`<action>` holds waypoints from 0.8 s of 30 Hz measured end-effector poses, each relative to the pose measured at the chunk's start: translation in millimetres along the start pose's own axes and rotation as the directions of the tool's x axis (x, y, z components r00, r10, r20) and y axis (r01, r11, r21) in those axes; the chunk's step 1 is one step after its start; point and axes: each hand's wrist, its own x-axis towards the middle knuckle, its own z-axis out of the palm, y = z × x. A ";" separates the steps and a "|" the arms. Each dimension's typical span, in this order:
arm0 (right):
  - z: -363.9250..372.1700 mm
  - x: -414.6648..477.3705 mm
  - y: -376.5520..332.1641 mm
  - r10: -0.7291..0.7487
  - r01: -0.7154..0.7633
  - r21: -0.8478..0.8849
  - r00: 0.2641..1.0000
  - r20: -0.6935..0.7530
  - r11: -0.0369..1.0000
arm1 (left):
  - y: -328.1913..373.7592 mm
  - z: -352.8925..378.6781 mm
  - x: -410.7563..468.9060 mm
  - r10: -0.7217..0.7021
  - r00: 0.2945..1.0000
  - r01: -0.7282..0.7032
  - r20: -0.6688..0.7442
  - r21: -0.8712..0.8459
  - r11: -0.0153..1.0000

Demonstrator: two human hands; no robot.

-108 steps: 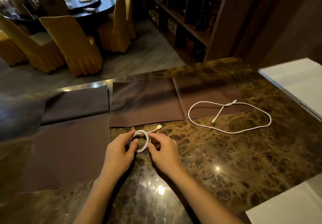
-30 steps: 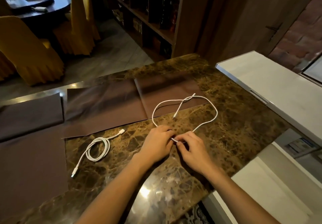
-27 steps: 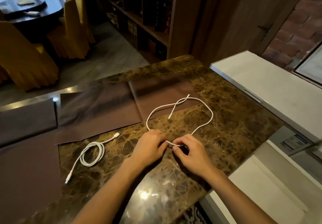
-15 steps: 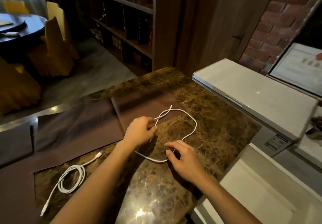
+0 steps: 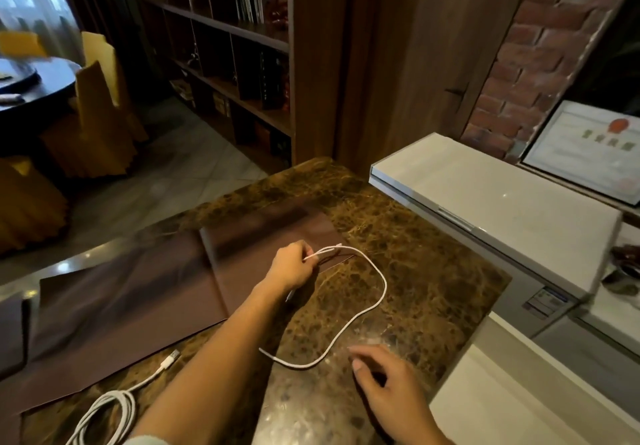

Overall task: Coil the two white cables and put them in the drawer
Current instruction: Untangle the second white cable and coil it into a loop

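A loose white cable (image 5: 375, 300) lies in a wide loop on the brown marble counter (image 5: 426, 271). My left hand (image 5: 292, 266) pinches both of its ends together at the far side of the loop, over the edge of a brown cloth. Nearer me, my right hand (image 5: 384, 380) hovers with fingers apart, just right of the loop's near bend and not touching it. The other white cable (image 5: 110, 413) sits coiled at the lower left of the counter, its plug end trailing toward the cloth. No drawer is in view.
Brown cloths (image 5: 128, 292) cover the left part of the counter. A white appliance (image 5: 491, 209) with a lid stands to the right, a framed certificate (image 5: 588, 153) behind it. A bookshelf (image 5: 235, 63), yellow chairs (image 5: 100, 108) and a round table lie beyond.
The first cable was set down coiled at the left. My left hand moved up to the loose cable's two ends and gripped them; my right hand let go of the cable.
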 end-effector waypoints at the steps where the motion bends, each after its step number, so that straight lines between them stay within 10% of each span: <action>1: -5.7 6.0 -3.0 -0.015 0.015 -0.002 1.000 -0.020 1.000 | 4.8 -3.2 -6.0 0.037 0.999 -0.037 0.006 -0.056 0.998; 10: -51.3 98.0 -79.9 -0.364 0.356 -0.279 0.931 0.024 0.892 | 39.0 -59.6 -75.5 0.406 0.910 -0.358 0.086 -0.331 0.873; 24: -71.0 96.4 -90.5 -0.166 0.165 0.014 0.982 0.089 0.986 | 11.2 -86.0 -105.4 0.330 0.944 -0.313 -0.025 -0.398 0.862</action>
